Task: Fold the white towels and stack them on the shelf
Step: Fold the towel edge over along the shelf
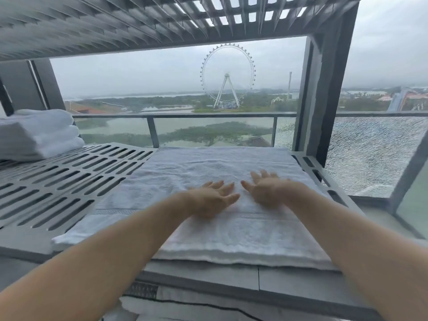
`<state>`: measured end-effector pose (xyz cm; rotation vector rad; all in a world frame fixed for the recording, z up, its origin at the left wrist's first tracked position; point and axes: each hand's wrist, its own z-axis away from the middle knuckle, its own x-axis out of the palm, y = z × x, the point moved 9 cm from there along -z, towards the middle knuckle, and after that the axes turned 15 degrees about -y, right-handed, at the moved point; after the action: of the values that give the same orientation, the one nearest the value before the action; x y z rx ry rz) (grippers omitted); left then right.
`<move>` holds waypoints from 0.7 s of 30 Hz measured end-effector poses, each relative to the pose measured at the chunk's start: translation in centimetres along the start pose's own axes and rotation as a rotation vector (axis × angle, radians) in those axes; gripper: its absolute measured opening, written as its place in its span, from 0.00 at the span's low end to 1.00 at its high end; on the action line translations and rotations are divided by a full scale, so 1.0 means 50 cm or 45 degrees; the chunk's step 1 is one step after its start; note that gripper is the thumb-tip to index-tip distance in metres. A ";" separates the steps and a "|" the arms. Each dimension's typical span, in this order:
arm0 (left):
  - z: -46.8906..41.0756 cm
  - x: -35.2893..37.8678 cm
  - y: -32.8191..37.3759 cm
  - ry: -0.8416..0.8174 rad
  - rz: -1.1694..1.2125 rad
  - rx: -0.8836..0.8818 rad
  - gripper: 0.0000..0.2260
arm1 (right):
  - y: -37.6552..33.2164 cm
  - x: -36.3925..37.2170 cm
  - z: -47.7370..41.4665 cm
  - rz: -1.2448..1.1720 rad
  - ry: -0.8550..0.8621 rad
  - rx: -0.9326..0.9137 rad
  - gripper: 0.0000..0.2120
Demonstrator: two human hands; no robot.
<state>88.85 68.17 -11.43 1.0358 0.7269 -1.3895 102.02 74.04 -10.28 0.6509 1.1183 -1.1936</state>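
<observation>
One white towel (208,163) lies flat, doubled over, on the right part of the grey slotted shelf (58,181), its near edge overhanging the front. The left hand (213,198) and right hand (266,191) press on its middle side by side, fingers spread, gripping nothing. A stack of three folded towels (39,135) sits at the shelf's far left. Beyond the railing stands one Ferris wheel (228,75), and a shattered glass panel (370,158) is at the right.

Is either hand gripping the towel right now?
No, the left hand and right hand both rest flat and open on the towel.
</observation>
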 end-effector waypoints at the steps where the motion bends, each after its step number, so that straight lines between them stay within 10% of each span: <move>1: -0.006 -0.017 -0.010 0.026 0.041 -0.014 0.29 | -0.018 -0.006 -0.004 -0.018 0.028 -0.081 0.31; 21: -0.100 -0.093 -0.153 0.189 -0.052 -0.031 0.28 | -0.087 -0.016 -0.104 0.010 0.030 -0.077 0.28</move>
<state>81.72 75.48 -10.46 1.1188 0.8765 -1.3454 96.22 77.65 -10.74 0.6241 1.1661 -1.1434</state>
